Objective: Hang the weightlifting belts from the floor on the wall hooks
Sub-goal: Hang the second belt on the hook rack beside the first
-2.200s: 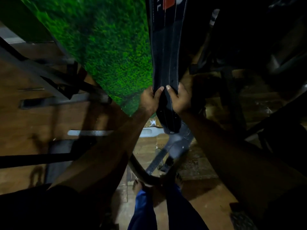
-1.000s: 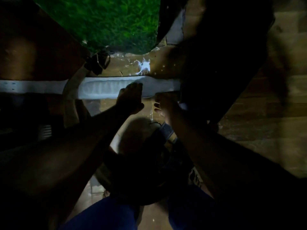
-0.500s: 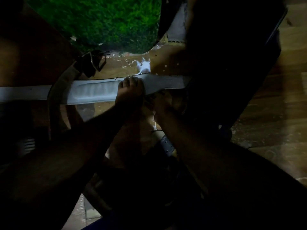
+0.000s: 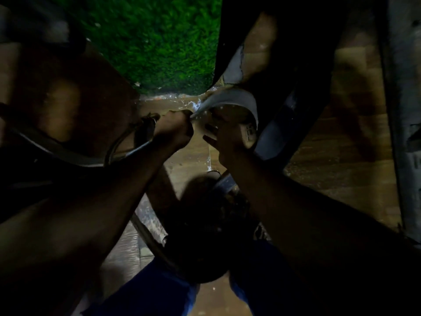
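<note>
A grey-white weightlifting belt (image 4: pixel 234 99) is lifted off the wooden floor and bends in an arch between my hands. My left hand (image 4: pixel 173 131) is closed in a fist on the belt's middle part; its long tail (image 4: pixel 68 153) curves away to the left. My right hand (image 4: pixel 227 137) holds the belt's other end, fingers partly spread beneath the arch. A dark belt (image 4: pixel 280 133) hangs at the right, just behind my right hand. Another dark belt with a buckle (image 4: pixel 218 176) lies on the floor below my hands.
A green artificial-grass wall panel (image 4: pixel 155 42) stands straight ahead. The floor (image 4: pixel 341 137) is wooden with white paint splashes. A dark buckle or strap (image 4: pixel 145 128) sits by my left wrist. A grey upright (image 4: pixel 405 110) runs along the right edge. My blue trouser legs fill the bottom.
I let go of the hanging dark belt, bent down, and both hands took hold of the grey-white belt that lay flat on the floor. It is now raised and bent.
</note>
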`<state>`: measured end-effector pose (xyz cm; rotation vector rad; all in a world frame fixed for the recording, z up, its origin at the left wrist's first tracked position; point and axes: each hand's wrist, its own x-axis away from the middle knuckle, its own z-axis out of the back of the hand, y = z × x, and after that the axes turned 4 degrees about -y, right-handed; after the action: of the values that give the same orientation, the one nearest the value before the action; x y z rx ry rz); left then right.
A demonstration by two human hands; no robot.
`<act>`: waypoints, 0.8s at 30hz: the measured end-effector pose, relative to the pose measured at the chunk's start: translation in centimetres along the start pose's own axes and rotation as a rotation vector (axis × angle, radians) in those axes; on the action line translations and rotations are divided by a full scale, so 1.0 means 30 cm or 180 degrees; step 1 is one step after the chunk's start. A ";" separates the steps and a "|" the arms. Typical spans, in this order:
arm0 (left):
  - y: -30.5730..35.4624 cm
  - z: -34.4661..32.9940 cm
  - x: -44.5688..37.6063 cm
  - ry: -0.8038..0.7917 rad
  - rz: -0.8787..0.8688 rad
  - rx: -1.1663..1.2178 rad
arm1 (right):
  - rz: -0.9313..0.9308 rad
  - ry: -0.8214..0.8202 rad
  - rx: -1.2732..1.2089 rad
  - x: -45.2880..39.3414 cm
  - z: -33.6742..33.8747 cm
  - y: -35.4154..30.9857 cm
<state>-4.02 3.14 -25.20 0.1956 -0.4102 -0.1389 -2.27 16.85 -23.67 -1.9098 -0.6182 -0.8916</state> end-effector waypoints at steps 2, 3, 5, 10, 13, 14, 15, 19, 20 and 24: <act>0.015 0.110 0.041 -0.0008 0.0010 0.0254 | 0.0104 -0.0065 0.0165 0.067 -0.036 -0.040; 0.020 0.162 0.055 0.0017 0.0074 0.0376 | 0.0171 -0.0125 0.0137 0.101 -0.057 -0.062; 0.039 0.291 0.108 -0.0013 0.0137 0.0680 | 0.0233 -0.0093 0.0176 0.173 -0.106 -0.109; 0.098 0.582 0.279 -0.0044 0.0008 0.1451 | 0.0410 0.0221 0.0265 0.404 -0.210 -0.236; 0.145 0.739 0.331 -0.0049 0.0269 0.1602 | 0.0632 0.0270 0.0376 0.536 -0.258 -0.317; 0.160 0.794 0.351 -0.0135 0.0276 0.1701 | 0.0717 0.0240 0.0316 0.585 -0.278 -0.350; 0.173 0.847 0.372 -0.0174 0.0268 0.1818 | 0.0765 0.0191 0.0219 0.632 -0.298 -0.383; 0.200 1.037 0.469 -0.0078 0.0295 0.2136 | 0.0763 0.0093 0.0231 0.816 -0.363 -0.503; 0.204 1.080 0.506 -0.0061 0.0353 0.2224 | 0.0776 0.0064 0.0316 0.868 -0.377 -0.531; 0.231 1.290 0.671 0.0033 0.0508 0.2362 | 0.0928 -0.0232 0.0708 1.111 -0.456 -0.639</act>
<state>-0.90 0.20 18.76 0.8908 -0.4516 0.1794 -0.12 15.52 17.06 -1.7788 -0.4460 -0.5467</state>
